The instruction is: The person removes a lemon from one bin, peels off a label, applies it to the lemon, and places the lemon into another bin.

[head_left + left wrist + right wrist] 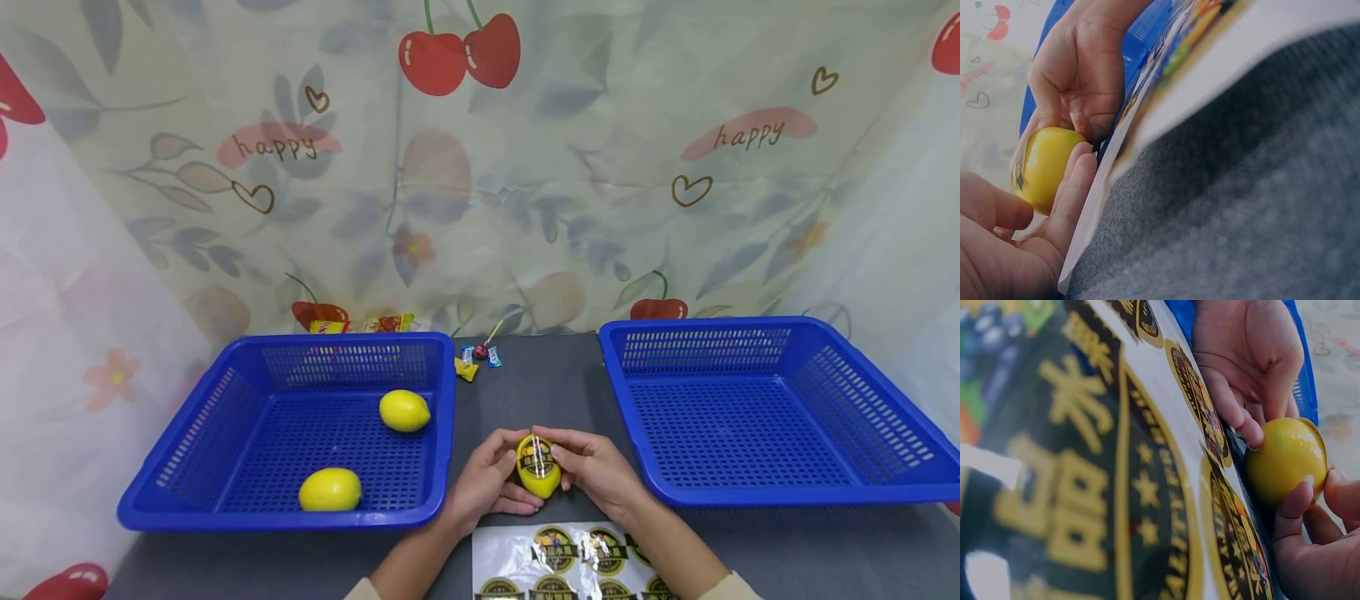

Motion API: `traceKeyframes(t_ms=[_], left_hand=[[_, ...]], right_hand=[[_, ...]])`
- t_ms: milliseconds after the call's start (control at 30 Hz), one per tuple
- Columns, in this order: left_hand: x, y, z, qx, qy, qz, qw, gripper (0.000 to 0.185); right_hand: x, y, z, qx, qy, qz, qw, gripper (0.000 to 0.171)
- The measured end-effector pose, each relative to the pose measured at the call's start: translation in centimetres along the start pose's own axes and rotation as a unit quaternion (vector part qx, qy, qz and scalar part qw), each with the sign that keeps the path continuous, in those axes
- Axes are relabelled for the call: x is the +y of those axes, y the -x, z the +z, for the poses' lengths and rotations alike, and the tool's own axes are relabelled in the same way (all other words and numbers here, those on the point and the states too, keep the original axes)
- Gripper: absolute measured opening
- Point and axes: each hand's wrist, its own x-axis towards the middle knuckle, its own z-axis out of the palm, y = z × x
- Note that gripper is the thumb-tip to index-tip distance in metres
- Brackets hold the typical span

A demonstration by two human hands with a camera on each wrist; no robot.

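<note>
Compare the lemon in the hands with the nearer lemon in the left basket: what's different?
The held lemon wears a black-and-gold sticker; the basket lemon shows none. Left hand and right hand hold the held lemon; the basket lemon lies untouched in the blue basket. Both are yellow.

Lemon [542,484]: bright yellow and glossy, one side tinged faintly green, whole, held in front of me between my left hand [491,475] and my right hand [597,472].
Tapered end: pointed toward my body.
Round sticker [536,457]: black and gold, a band of gold Chinese characters across it and colored fruit pictured above, face up on the lemon's upper side, its surface catching a streak of glare.
Grip: thumbs and fingers of both my hands pinch the fruit from opposite sides.
</note>
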Motion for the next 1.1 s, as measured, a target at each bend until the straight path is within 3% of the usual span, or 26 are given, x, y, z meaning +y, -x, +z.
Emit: traceKeyframes(t_ms=[467, 567, 667, 767, 900, 1000, 1100], left_hand=[[0.0, 0.1, 0.1, 0.012, 0.000, 0.001, 0.9999, 0.038], [-0.1, 0.0, 0.1, 0.010, -0.003, 0.003, 0.9999, 0.040], [-0.2, -0.1, 0.1, 0.008, -0.006, 0.008, 0.9999, 0.043], [-0.4, -0.1, 0.1, 0.009, -0.006, 0.017, 0.9998, 0.041], [-0.5, 0.0, 0.1, 0.012, -0.013, 0.027, 0.9995, 0.037], [-0.5, 0.1, 0.2, 0.012, -0.021, 0.029, 0.9993, 0.034], [-0.5, 0.2, 0.3, 0.013, -0.028, 0.028, 0.9992, 0.032]], right_hand=[[-0.3, -0.1, 0.0, 0.010, 0.003, 0.014, 1.000, 0.036], [-0.4, -0.1, 0.1, 0.010, 0.024, 0.020, 0.999, 0.039], [-0.6, 0.2, 0.5, -0.006, 0.088, 0.011, 0.996, 0.051], [-0.8, 0.5, 1.1, -0.025, 0.191, -0.027, 0.981, 0.063], [-0.7, 0.9, 1.8, -0.018, 0.324, -0.086, 0.942, 0.080], [-1.0, 1.3, 2.2, -0.004, 0.387, -0.108, 0.916, 0.083], [-2.1, 2.1, 2.5, -0.005, 0.420, -0.121, 0.900, 0.079]])
